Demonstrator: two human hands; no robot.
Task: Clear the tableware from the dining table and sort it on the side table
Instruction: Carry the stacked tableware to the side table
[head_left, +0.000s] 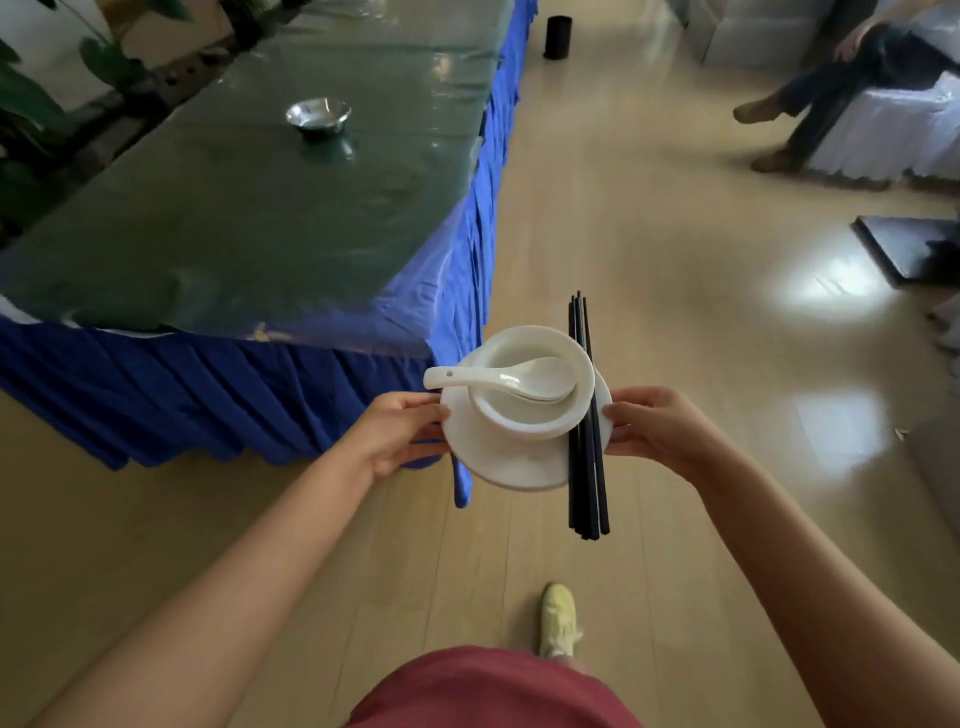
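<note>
I carry a white plate (511, 462) over the floor, just off the corner of the long table (249, 218). My left hand (400, 431) grips the plate's left rim and my right hand (657, 428) grips its right rim. A white bowl (524, 415) stands on the plate, with a white ceramic spoon (498, 379) lying across it, handle pointing left. Several black chopsticks (587, 415) lie along the plate's right side, sticking out at both ends. A metal bowl (318, 117) sits far up on the table's glossy green top.
The table has a blue skirt (208, 395) reaching the floor. Leafy plants (31, 104) stand at the far left. A black cylinder (558, 37) stands on the floor ahead. A seated person's legs (810, 109) and a white-covered chair are at the upper right. A dark mat (914, 249) lies at the right.
</note>
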